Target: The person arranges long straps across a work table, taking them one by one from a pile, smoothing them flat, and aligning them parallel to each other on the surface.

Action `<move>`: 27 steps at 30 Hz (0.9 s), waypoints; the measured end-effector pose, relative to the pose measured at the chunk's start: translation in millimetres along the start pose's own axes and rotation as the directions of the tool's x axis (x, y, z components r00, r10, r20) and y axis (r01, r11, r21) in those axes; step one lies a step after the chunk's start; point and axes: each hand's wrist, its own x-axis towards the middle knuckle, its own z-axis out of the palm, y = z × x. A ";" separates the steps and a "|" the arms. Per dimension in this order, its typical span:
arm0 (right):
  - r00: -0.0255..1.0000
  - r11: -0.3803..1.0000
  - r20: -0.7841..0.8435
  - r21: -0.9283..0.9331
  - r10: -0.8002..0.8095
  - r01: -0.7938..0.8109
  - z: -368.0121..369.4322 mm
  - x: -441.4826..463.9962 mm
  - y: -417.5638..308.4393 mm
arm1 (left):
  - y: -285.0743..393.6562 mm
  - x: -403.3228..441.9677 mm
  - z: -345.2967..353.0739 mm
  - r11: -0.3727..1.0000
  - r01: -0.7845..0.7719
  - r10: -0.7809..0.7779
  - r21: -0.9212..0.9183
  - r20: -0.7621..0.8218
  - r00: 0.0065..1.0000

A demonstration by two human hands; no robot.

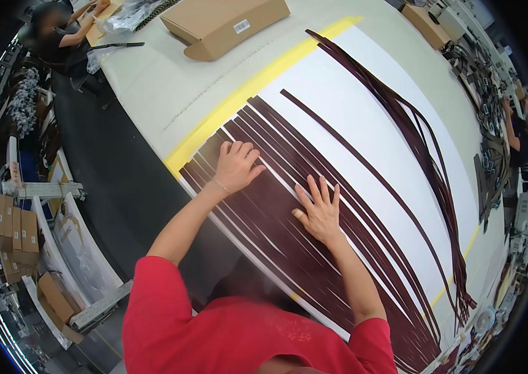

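Long dark maroon strips (264, 206) lie side by side on a white sheet (395, 181) on the table, packed close at the near side. My left hand (237, 167) rests on them near their far-left ends, fingers bent and thumb apart, gripping nothing that I can see. To its right, my right hand (321, 212) lies flat on the strips with fingers spread. Beyond it, a single strip (363, 156) curves apart from the others. A loose bundle of strips (401, 124) lies farther right. What is under my palms is hidden.
Yellow tape (257, 81) borders the sheet's left end. A cardboard box (226, 25) stands on the table at the back. A person (58, 37) works at the far left corner, and another person (516, 128) is at the right. Dark straps (494, 156) lie along the right edge.
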 end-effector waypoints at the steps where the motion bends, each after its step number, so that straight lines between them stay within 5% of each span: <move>1: 1.000 1.000 -0.006 -0.008 0.014 -0.014 1.2 0.4 0.9 | 0.9 -0.2 0.4 1.000 0.006 -0.006 0.000 0.001 1.000; 12: 0.997 0.997 0.013 0.018 0.076 -0.076 3.8 5.9 1.6 | 7.1 2.4 11.6 0.991 0.049 -0.051 0.121 0.015 0.999; 19: 0.992 0.992 0.004 0.028 0.126 -0.126 4.8 8.4 1.9 | 8.9 1.5 21.0 0.987 0.058 -0.083 0.150 0.160 0.984; 27: 0.994 0.994 -0.023 0.016 0.111 -0.111 7.9 11.2 -0.8 | -4.0 4.1 30.8 0.945 0.192 -0.214 0.265 0.059 0.975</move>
